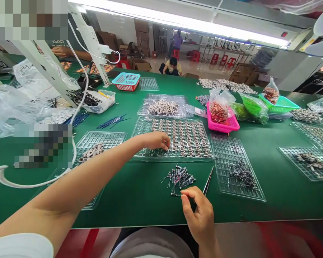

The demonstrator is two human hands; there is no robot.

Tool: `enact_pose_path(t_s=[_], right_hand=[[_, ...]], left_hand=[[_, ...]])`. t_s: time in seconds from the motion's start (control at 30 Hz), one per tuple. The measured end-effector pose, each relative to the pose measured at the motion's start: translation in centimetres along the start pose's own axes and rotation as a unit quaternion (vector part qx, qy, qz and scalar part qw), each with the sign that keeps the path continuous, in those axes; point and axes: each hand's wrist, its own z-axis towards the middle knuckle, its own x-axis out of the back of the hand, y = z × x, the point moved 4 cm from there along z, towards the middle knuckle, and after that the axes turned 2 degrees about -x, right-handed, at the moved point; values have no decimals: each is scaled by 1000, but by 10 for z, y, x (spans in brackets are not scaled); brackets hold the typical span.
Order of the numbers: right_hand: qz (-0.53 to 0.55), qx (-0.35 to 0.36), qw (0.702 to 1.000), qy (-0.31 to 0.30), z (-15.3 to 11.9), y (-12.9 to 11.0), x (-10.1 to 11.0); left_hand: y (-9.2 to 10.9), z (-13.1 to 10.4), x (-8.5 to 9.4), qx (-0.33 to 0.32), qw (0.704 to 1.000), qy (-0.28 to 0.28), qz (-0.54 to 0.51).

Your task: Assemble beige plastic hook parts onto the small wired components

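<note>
My left hand (158,140) reaches over a clear plastic tray (140,129) filled with rows of small whitish ring-shaped parts (188,134). Its fingers are pinched together at a pocket; whatever they hold is hidden. Near the table's front edge, my right hand (200,213) pinches a small black part with thin wire leads (176,194) between thumb and forefinger. Metal tweezers (209,180) stick out past its fingers, pointing away from me, their lower end hidden by the hand. Just beyond lies a loose pile of similar leaded parts (179,176).
Right of the tray lies another clear tray (220,157) with dark leaded parts. A clear tray (107,136) with whitish parts sits under my left forearm. Behind are a pink basket (223,125), a blue basket (126,78) and a white cable (75,143). Another person's hand (59,51) shows upper left.
</note>
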Motion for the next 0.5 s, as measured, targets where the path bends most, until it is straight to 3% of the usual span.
enact_pose_path(t_s=[0.13,0.27,0.37,0.5], right_hand=[[0,-6,1000,-7,1,0,-1],[16,-10,1000,8,1,-2,1],[17,-16,999,39,-1,-2,8],[-33,-17,999,38,-3,-2,22]], left_hand=[[1,5,1,-9,1000,-5,-16],[7,-4,6,-10,998,35,-47],[17,-22,7,9,991,93,-92],[40,-61,-9,24,969,158,-186]])
